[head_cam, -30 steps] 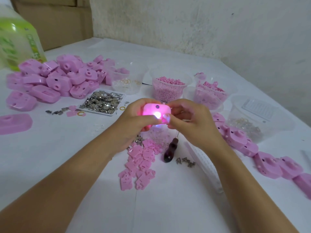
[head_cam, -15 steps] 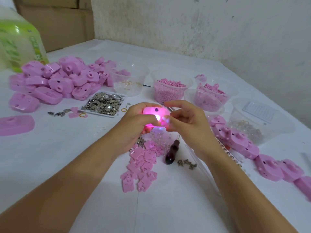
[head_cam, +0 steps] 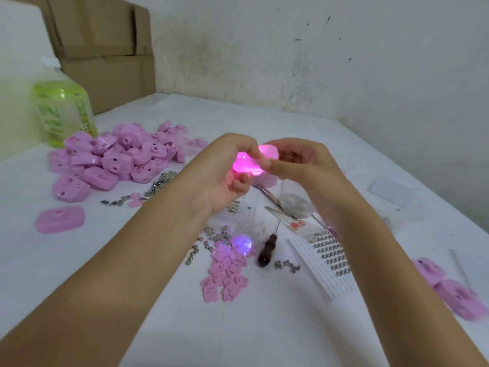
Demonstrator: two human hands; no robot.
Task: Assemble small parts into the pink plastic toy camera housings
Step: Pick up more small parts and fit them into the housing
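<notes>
Now higher: the left hand (head_cam: 219,170) and right hand (head_cam: 299,165) have lifted the housing (head_cam: 251,161) to mid-frame, well above the tabletop (head_cam: 79,260). The left fingers curl round its left end. The right thumb and fingers pinch its right end. It still glows pink but has been turned edge-on. A violet light spot falls on the plates (head_cam: 225,276) at lower centre, near the awl (head_cam: 265,251). The pile (head_cam: 116,157) stays at left.

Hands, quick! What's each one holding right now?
Left hand: grips the glowing pink camera housing.
Right hand: pinches the other end of the same housing.
</notes>
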